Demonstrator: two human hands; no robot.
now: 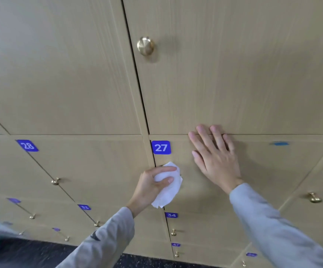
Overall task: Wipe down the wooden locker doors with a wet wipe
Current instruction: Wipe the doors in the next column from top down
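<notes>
A wall of light wooden locker doors fills the view. My left hand (152,185) grips a crumpled white wet wipe (168,190) against the left edge of the door of locker 27 (257,171), just below its blue number label (161,147). My right hand (213,154) lies flat on the same door with straight fingers. Its fingertips reach over the seam onto the large door above (234,74).
A brass knob (145,46) sticks out of the large upper door. Locker 28 (27,145) is to the left, lockers 33 (84,207) and 34 (171,215) below, each with small brass knobs. Dark floor (31,254) runs along the bottom.
</notes>
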